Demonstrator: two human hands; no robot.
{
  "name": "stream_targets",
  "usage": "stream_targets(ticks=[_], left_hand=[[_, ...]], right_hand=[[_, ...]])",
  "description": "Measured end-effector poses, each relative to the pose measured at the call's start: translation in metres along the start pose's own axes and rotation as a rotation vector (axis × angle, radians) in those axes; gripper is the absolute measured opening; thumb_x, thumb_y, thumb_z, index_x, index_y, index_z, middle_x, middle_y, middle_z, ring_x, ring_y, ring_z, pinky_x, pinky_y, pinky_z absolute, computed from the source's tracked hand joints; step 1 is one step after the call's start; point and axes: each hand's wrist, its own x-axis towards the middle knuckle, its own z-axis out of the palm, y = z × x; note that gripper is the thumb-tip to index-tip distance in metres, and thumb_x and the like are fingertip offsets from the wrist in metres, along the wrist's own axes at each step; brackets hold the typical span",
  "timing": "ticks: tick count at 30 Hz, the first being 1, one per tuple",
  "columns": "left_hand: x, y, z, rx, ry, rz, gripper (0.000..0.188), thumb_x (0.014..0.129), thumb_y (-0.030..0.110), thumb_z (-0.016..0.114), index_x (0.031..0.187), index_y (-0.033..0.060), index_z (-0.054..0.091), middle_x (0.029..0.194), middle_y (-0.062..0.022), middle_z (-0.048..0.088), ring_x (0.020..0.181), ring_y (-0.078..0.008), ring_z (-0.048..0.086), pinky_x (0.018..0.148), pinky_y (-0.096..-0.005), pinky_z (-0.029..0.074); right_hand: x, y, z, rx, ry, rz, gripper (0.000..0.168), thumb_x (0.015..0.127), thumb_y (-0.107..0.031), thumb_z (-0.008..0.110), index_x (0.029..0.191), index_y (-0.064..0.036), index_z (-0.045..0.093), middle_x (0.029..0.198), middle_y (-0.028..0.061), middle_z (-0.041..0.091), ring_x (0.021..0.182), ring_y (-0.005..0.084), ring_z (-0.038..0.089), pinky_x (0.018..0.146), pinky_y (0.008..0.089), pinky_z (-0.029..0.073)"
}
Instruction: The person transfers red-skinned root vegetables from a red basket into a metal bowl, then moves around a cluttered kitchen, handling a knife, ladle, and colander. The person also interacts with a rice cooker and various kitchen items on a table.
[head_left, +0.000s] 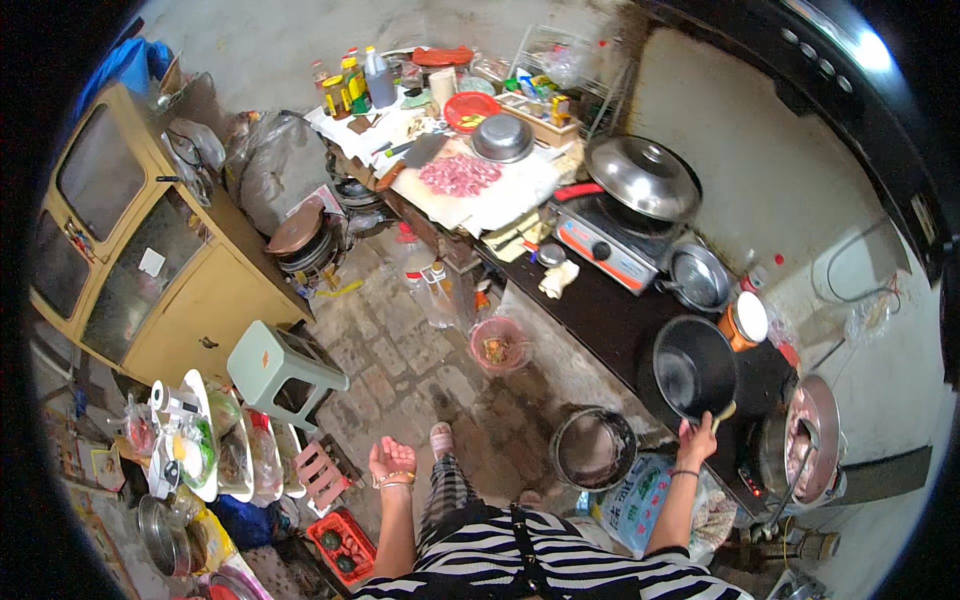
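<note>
My right hand (697, 441) grips the rim or handle area of a deep dark pot (694, 369), which is tilted over the dark countertop (607, 330). My left hand (392, 459) is held palm up over the floor with nothing in it, its fingers apart and slightly curled. Right of the dark pot, a metal pan (814, 442) holds pale pink pieces and a long-handled ladle (795, 480). An orange tub with a white lid (748, 318) stands behind the pot. Farther back, a wok with a domed metal lid (643, 177) sits on a portable stove (604, 248).
Chopped pink meat (460, 175) and a cleaver (425, 151) lie on the far board. On the floor are a large pot (593, 450), a pink bin (498, 345), a green plastic stool (279, 367) and a red basket (343, 547). A yellow cabinet (169, 300) stands at left.
</note>
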Motion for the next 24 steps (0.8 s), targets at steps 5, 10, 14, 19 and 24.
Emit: stream_targets(ticks=[5, 10, 14, 19, 24], left_hand=[[0.09, 0.054, 0.066, 0.124, -0.25, -0.034, 0.021, 0.078, 0.03, 0.059, 0.086, 0.0109, 0.056, 0.08, -0.0005, 0.063, 0.064, -0.0122, 0.056, 0.057, -0.029, 0.043], [0.134, 0.068, 0.208, 0.508, -0.26, -0.037, 0.016, 0.082, 0.026, 0.056, 0.089, 0.0127, 0.057, 0.079, 0.0023, 0.062, 0.063, -0.0101, 0.056, 0.054, -0.024, 0.042], [0.188, 0.072, 0.294, 0.789, -0.405, 0.054, 0.019, 0.082, 0.026, 0.057, 0.093, 0.0109, 0.056, 0.083, -0.0011, 0.061, 0.063, -0.0093, 0.052, 0.055, -0.0229, 0.041], [0.224, 0.04, 0.405, 1.127, -0.596, 0.335, 0.021, 0.081, 0.027, 0.059, 0.095, 0.0112, 0.055, 0.083, -0.0002, 0.06, 0.067, -0.0082, 0.053, 0.057, -0.023, 0.042], [0.242, 0.011, 0.484, 1.23, -0.675, 0.582, 0.018, 0.079, 0.022, 0.062, 0.092, 0.011, 0.057, 0.079, 0.0007, 0.06, 0.067, -0.0074, 0.054, 0.052, -0.0219, 0.043]], right_hand=[[-0.06, 0.074, 0.02, 0.219, -0.124, 0.124, 0.032, 0.083, -0.032, 0.058, 0.064, -0.01, 0.045, 0.051, 0.0016, 0.044, 0.044, 0.0152, 0.045, 0.042, 0.0261, 0.044], [-0.113, 0.125, 0.127, -0.437, -0.324, 0.062, 0.024, 0.082, -0.022, 0.06, 0.066, -0.006, 0.051, 0.054, 0.0032, 0.049, 0.042, 0.012, 0.045, 0.04, 0.0224, 0.038], [-0.118, 0.138, 0.231, -0.675, -0.517, -0.188, 0.021, 0.076, -0.02, 0.066, 0.079, 0.001, 0.06, 0.06, 0.0024, 0.056, 0.049, 0.0097, 0.052, 0.044, 0.0234, 0.042], [-0.101, 0.155, 0.332, -0.987, -0.417, -0.604, 0.036, 0.069, -0.024, 0.071, 0.09, 0.004, 0.062, 0.065, 0.0124, 0.061, 0.062, 0.0202, 0.059, 0.061, 0.032, 0.047], [-0.078, 0.184, 0.386, -1.392, -0.308, -0.577, 0.048, 0.064, -0.035, 0.073, 0.093, -0.002, 0.055, 0.095, 0.0216, 0.055, 0.086, 0.0376, 0.056, 0.073, 0.045, 0.045]])
